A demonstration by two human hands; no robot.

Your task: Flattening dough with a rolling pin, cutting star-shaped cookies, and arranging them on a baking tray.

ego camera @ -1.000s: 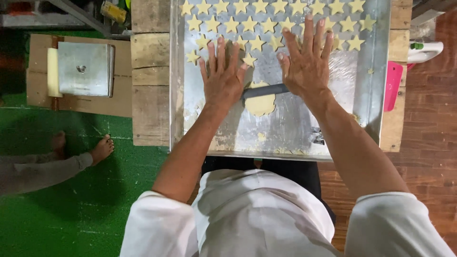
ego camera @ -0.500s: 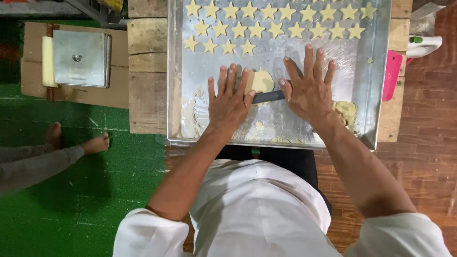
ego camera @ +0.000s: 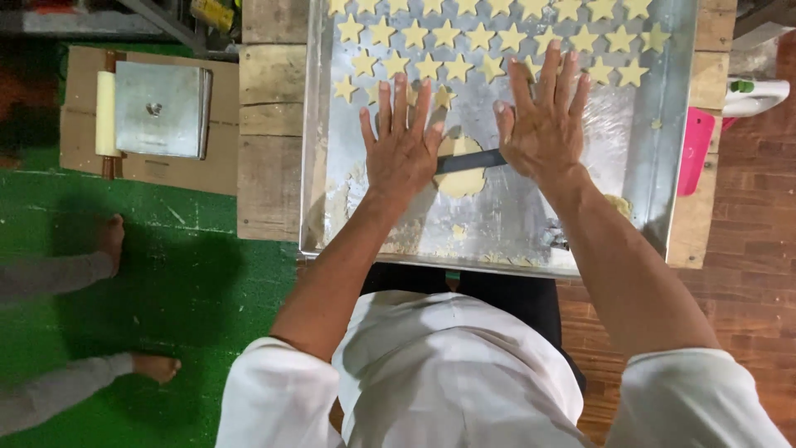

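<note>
Both my hands lie flat, fingers spread, on a thin dark rolling rod [ego camera: 469, 160] that rests across a small pale disc of dough [ego camera: 461, 178]. My left hand [ego camera: 402, 141] presses the rod's left end and my right hand [ego camera: 543, 124] its right end. Neither hand is curled around the rod. The dough lies on a large metal tray [ego camera: 514, 224]. Several star-shaped dough pieces [ego camera: 448, 37] sit in rows along the tray's far side, just beyond my fingertips.
The tray sits on a wooden plank table [ego camera: 267, 124]. A dough scrap [ego camera: 618, 206] lies by my right forearm and a pink flat tool [ego camera: 695, 149] at the tray's right edge. On the left, cardboard holds a metal box [ego camera: 162, 108] and a pale rolling pin [ego camera: 106, 112]. Another person's feet [ego camera: 112, 241] rest on green flooring.
My hands rolled the rod toward me over the dough, then away again to its middle. The view has shifted slightly.
</note>
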